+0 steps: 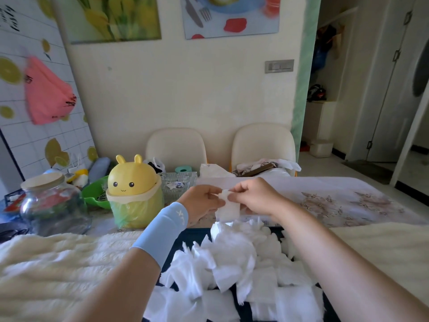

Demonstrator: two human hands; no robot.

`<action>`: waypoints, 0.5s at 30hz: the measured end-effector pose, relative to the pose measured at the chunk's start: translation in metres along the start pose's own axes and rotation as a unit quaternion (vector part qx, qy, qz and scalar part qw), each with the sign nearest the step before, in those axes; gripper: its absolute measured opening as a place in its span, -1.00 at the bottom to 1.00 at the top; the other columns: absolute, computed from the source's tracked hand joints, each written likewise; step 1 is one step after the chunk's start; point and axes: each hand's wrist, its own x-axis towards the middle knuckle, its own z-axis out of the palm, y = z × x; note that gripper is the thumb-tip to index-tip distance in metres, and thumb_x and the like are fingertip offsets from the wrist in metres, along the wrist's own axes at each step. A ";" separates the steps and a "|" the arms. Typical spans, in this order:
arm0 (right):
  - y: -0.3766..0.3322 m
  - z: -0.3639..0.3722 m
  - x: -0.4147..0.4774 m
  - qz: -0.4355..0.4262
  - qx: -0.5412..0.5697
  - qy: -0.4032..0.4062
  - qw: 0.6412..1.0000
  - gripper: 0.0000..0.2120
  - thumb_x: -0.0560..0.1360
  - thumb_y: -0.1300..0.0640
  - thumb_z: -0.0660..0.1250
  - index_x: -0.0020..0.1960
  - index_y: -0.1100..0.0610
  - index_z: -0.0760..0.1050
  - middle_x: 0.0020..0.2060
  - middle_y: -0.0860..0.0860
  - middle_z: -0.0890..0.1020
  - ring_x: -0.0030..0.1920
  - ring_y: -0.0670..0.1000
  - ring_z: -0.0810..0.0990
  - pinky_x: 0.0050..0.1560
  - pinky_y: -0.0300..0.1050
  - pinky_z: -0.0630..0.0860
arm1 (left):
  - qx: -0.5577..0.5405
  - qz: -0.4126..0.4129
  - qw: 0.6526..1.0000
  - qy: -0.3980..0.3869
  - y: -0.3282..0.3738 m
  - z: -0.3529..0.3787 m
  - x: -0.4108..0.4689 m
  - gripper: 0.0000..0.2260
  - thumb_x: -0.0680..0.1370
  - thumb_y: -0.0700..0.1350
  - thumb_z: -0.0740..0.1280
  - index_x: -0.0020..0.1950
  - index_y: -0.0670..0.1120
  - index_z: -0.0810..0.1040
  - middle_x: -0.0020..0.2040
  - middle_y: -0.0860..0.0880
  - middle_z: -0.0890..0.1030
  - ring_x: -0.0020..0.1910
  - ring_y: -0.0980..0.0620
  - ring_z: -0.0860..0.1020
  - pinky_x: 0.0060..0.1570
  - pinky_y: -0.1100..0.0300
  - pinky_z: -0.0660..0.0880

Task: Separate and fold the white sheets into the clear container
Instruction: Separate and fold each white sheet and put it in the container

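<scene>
A small white sheet [228,209] hangs between my two hands above the table's near edge. My left hand [202,202], with a blue wrist sleeve, pinches its upper left part. The fingers of my right hand [251,197] pinch the sheet's upper right corner. Below them a loose heap of white sheets [232,259] lies on a dark surface in front of me. A clear glass dish [178,184] stands behind my left hand, and a clear glass jar [50,203] with a beige lid stands at the far left.
A yellow bunny-shaped bin [133,194] with a green bag stands left of my hands, a green bowl [95,196] behind it. A cream fluffy blanket [58,263] covers the near side. Two cream chairs [176,147] stand across the patterned table [336,201].
</scene>
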 end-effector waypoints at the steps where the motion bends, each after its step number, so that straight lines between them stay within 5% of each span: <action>1: -0.004 -0.004 -0.006 -0.009 0.045 0.004 0.999 -0.90 0.52 0.14 0.47 0.04 0.08 0.66 -0.14 0.01 0.71 -0.22 -0.05 0.64 -0.21 -0.19 0.61 | -0.018 0.023 1.000 0.000 0.007 0.000 -0.006 -0.82 0.55 -0.29 0.38 0.14 -0.16 0.59 0.05 -0.21 0.64 -0.04 -0.05 0.60 0.13 0.06 0.56; 4: -0.011 -0.014 -0.024 -0.030 0.151 0.014 0.988 -0.85 0.50 0.18 0.49 0.06 0.04 0.66 -0.06 0.06 0.74 -0.11 0.00 0.69 -0.04 0.00 0.66 | -0.140 0.055 0.988 -0.027 0.022 0.005 -0.019 -0.84 0.56 -0.27 0.35 0.13 -0.18 0.61 0.11 -0.26 0.63 0.05 -0.17 0.57 0.28 -0.10 0.46; 7: -0.012 -0.022 -0.044 -0.049 0.196 0.019 0.979 -0.82 0.47 0.23 0.52 0.05 0.10 0.66 -0.02 0.11 0.74 -0.01 0.09 0.72 0.05 0.09 0.67 | -0.197 0.049 0.977 -0.064 0.033 0.016 -0.041 -0.82 0.56 -0.16 0.38 0.13 -0.19 0.62 0.07 -0.21 0.67 -0.02 -0.07 0.62 0.04 0.08 0.61; 12: -0.001 -0.028 -0.072 -0.056 0.195 0.034 0.979 -0.85 0.46 0.26 0.51 0.03 0.15 0.68 -0.18 0.06 0.73 -0.27 -0.05 0.69 -0.30 -0.18 0.60 | -0.128 0.051 0.990 -0.018 0.030 0.044 -0.064 -0.82 0.50 -0.17 0.48 0.08 -0.17 0.68 0.01 -0.19 0.71 -0.05 -0.10 0.69 -0.04 0.15 0.63; 15: 0.012 -0.032 -0.080 -0.046 0.163 0.059 0.984 -0.88 0.45 0.21 0.54 -0.03 0.11 0.70 -0.19 0.11 0.72 -0.31 0.00 0.59 -0.29 -0.09 0.54 | -0.127 0.046 0.991 -0.009 0.025 0.056 -0.070 -0.88 0.51 -0.20 0.46 0.04 -0.16 0.69 -0.06 -0.17 0.72 -0.13 -0.07 0.70 -0.11 0.19 0.63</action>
